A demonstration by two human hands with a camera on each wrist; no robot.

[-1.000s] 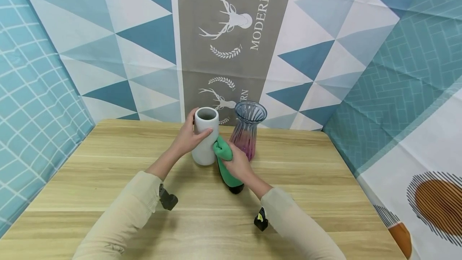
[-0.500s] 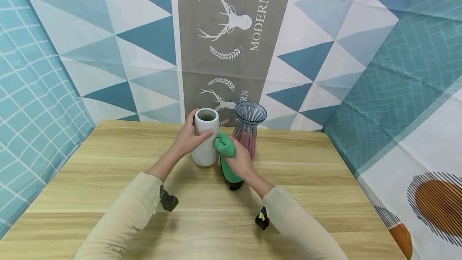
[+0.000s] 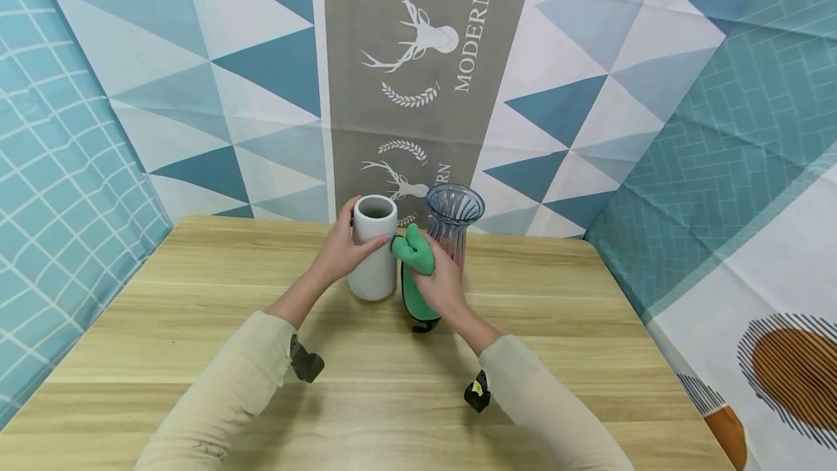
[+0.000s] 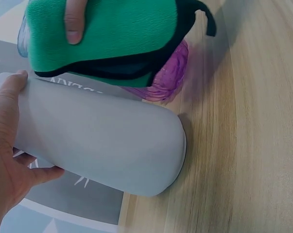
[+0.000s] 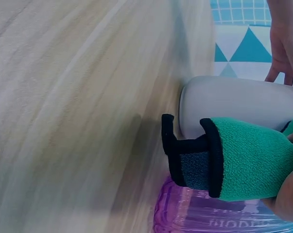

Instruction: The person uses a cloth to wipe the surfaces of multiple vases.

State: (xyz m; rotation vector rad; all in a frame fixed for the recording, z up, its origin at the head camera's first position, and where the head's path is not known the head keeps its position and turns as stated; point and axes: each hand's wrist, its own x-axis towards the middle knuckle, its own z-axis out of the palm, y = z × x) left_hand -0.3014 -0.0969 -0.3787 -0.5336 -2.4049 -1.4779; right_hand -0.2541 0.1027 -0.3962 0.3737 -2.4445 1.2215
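Observation:
A smooth white vase [image 3: 374, 267] stands upright toward the back of the wooden table. My left hand [image 3: 346, 244] grips it near the top, thumb on the front and fingers round the far left side. My right hand [image 3: 446, 282] holds a bunched green cloth [image 4: 107, 29] with black edging at the vase's right side; its lower end and a black loop hang down above the table. Whether the cloth touches the vase just now I cannot tell. Behind the right hand is a ribbed glass vase [image 3: 455, 211], blue-grey at the rim and purple-pink below, partly hidden.
The wooden table [image 3: 366, 413] ends at the back against a patterned cloth backdrop [image 3: 261, 78]. Blue checked fabric [image 3: 59, 166] hangs at the left, more patterned fabric at the right. A small black camera sits at each wrist.
My right hand has moved up and slightly right along the white vase, raising the green cloth with it. The left hand and both vases stay where they were.

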